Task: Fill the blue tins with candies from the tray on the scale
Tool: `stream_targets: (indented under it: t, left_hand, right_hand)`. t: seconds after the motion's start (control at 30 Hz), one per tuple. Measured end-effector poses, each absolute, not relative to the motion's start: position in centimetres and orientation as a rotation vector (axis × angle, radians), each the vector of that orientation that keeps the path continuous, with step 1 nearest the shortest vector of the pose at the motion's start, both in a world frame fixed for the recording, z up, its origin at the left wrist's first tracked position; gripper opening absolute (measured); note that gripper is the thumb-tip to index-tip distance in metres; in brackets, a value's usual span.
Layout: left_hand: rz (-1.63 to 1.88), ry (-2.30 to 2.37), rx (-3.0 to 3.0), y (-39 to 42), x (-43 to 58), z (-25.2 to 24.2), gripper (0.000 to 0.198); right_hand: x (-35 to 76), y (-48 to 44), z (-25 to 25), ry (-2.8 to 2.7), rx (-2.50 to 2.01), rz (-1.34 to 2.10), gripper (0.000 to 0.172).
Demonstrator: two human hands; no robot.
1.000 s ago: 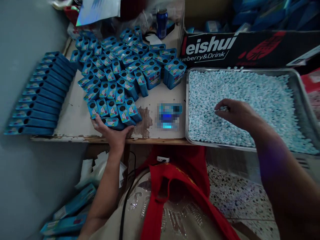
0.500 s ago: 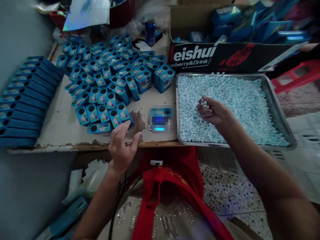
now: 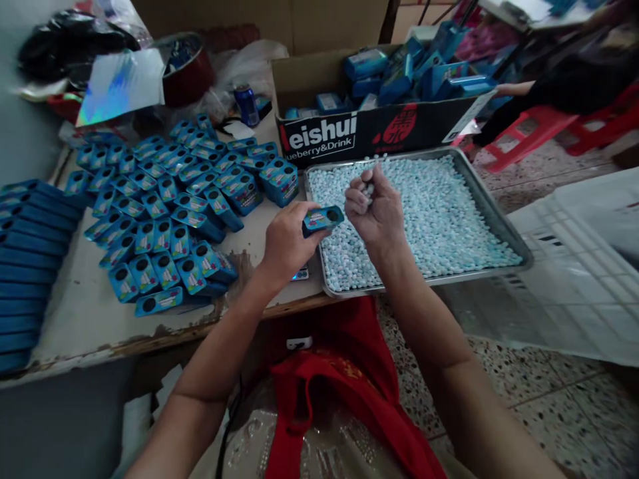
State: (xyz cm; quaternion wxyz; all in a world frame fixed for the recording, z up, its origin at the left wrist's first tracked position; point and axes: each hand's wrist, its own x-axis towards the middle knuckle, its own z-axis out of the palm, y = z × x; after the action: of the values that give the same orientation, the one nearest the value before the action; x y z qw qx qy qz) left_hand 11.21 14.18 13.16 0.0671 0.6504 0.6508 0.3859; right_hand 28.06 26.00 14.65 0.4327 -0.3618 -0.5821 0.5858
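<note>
My left hand (image 3: 283, 241) is closed round a small blue box (image 3: 323, 219) with a round hole in its top, held over the near left corner of a metal tray (image 3: 504, 226). The tray is full of pale blue candies (image 3: 439, 206). My right hand (image 3: 375, 206) hovers just right of the box, fingers curled on a few of those candies. Many more blue boxes (image 3: 170, 199) stand in rows on the worn white table (image 3: 80, 313) to the left.
A cardboard carton (image 3: 344, 130) marked "eishui" holds blue packs behind the tray. Flat blue cartons (image 3: 24, 253) are stacked at the far left. A drink can (image 3: 246, 104) and a red pot (image 3: 187, 70) stand at the back. A white crate (image 3: 574, 266) sits right; another person sits by a red stool (image 3: 529, 130).
My left hand has picked up a blue box and carried it right to the tray. My right hand lifted candies and moved left to meet it. The view tilted up.
</note>
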Motion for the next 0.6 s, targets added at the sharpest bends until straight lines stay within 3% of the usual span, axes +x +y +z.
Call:
stream_targets:
  t: [0.17, 0.6]
  left_hand:
    - [1.126, 1.912, 1.952, 16.8, 13.8, 13.8, 0.045]
    - [1.178, 1.865, 1.837, 17.9, 15.2, 12.7, 0.042]
  right_hand:
    - [27.7, 26.0, 15.6, -1.517, -0.916, 1.226, 0.062]
    - [31.8, 28.1, 14.6, -1.66, -1.008, 1.052, 0.06]
